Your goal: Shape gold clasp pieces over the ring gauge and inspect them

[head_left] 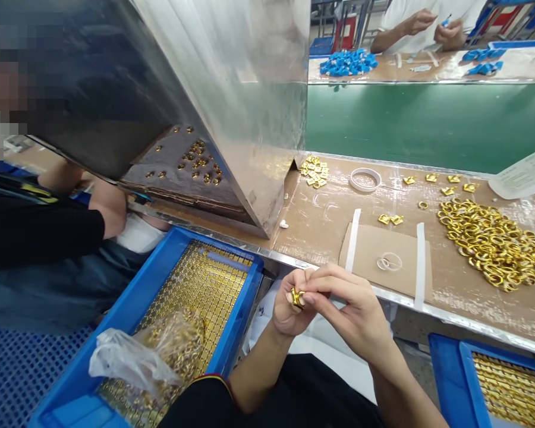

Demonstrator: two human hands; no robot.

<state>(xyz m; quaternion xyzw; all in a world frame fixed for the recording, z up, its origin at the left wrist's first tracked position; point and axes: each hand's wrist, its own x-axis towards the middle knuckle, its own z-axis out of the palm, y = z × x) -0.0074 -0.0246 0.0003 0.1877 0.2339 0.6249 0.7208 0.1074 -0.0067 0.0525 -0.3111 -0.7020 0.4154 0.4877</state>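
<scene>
My left hand [290, 306] grips a small shiny gold-coloured piece [296, 297] between thumb and fingers, in front of the table edge. From the other side, my right hand [345, 303] pinches at the same piece, its thumb and fingertips against it. The fingers hide part of the piece, so its full shape does not show. Just beyond my hands, a cardboard sheet [363, 249] is taped to the table, with clear thin rings [389, 262] on top. A pair of square gold pieces [390, 219] lies behind the cardboard.
A heap of gold rings [490, 241] covers the table's right side. A roll of white tape [365, 179] lies near more gold pieces [314, 171]. A metal hood [249, 119] rises at left. Blue trays [236, 339] flank me. Co-workers sit at left and across the green belt [419, 122].
</scene>
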